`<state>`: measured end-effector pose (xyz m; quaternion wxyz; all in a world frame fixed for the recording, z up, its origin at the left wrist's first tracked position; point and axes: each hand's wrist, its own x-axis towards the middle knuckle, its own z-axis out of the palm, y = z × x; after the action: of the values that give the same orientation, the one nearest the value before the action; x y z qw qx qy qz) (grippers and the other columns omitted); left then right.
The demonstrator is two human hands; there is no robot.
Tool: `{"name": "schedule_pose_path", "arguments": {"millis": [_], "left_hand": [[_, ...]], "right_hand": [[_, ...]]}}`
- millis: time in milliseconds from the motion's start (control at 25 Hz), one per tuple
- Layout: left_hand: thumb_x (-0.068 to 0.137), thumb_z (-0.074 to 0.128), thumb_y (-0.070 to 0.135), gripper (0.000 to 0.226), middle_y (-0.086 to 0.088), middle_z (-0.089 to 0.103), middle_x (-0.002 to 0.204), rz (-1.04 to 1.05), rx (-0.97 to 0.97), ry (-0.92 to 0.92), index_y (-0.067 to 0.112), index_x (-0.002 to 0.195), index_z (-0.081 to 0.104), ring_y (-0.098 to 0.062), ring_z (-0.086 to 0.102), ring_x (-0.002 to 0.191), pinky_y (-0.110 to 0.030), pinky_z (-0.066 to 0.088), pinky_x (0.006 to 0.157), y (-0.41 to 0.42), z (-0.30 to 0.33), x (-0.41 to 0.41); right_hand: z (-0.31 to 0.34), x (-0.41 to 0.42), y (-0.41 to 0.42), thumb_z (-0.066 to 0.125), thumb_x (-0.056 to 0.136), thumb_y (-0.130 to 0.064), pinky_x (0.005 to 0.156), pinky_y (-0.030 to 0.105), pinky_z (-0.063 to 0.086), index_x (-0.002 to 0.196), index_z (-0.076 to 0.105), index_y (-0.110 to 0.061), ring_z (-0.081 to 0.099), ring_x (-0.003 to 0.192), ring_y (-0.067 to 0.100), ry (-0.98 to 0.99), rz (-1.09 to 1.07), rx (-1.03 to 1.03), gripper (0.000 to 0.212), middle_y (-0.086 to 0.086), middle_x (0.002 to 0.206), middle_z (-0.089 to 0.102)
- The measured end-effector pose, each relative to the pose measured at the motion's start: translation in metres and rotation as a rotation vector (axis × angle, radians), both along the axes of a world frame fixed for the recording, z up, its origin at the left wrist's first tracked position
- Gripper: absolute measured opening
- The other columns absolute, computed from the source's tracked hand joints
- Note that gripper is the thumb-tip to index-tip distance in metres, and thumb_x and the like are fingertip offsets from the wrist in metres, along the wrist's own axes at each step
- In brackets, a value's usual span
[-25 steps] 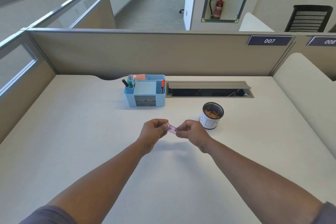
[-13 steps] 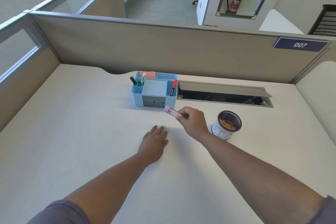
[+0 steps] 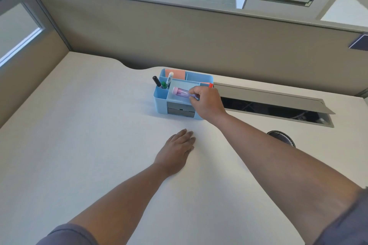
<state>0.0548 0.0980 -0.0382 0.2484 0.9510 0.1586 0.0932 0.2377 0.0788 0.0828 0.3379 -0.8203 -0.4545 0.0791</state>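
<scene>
Pinching a pink tube (image 3: 180,92) over the blue organizer (image 3: 160,98), the right hand (image 3: 207,103) hovers; left hand (image 3: 177,151) lies flat.

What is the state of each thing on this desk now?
pink tube: held sideways at the middle tray of the organizer.
right hand: pinches the pink tube.
left hand: flat on the desk, fingers straight.
drawers: shut.
markers: standing in the left compartment.
cable hatch: lid open.
</scene>
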Motion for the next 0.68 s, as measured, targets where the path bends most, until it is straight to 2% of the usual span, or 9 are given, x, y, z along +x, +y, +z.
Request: {"name": "schedule_pose_path", "arguments": {"millis": [360, 480, 680], "left_hand": [[0.103, 0.053, 0.021, 0.038, -0.006, 0.051, 0.155, 0.012, -0.002, 0.001, 0.011, 0.138, 0.061, -0.030, 0.038, 0.148, -0.040, 0.031, 0.120, 0.001, -0.002, 0.001], [0.104, 0.052, 0.022, 0.039, -0.004, 0.048, 0.157, 0.017, -0.027, 0.014, 0.011, 0.141, 0.059, -0.027, 0.035, 0.150, -0.037, 0.027, 0.121, 0.001, 0.001, 0.000], [0.105, 0.049, 0.022, 0.045, -0.004, 0.042, 0.160, 0.025, -0.088, 0.057, 0.010, 0.148, 0.050, -0.024, 0.029, 0.152, -0.029, 0.017, 0.122, 0.001, 0.014, 0.004]], "right_hand": [[-0.005, 0.001, 0.006, 0.065, 0.092, -0.009, 0.091, 0.032, 0.052, 0.116, 0.073, -0.007, 0.070, 0.101, 0.029, -0.007, -0.008, -0.048, 0.026, 0.011, 0.113, 0.077], [-0.001, -0.002, 0.004, 0.065, 0.093, -0.009, 0.099, 0.034, 0.050, 0.128, 0.067, -0.008, 0.067, 0.113, 0.029, 0.005, -0.014, -0.065, 0.035, 0.011, 0.125, 0.072], [0.001, -0.010, -0.018, 0.063, 0.092, -0.003, 0.111, 0.032, 0.039, 0.134, 0.062, -0.006, 0.057, 0.132, 0.026, -0.038, -0.010, 0.002, 0.042, 0.011, 0.140, 0.064]]}}
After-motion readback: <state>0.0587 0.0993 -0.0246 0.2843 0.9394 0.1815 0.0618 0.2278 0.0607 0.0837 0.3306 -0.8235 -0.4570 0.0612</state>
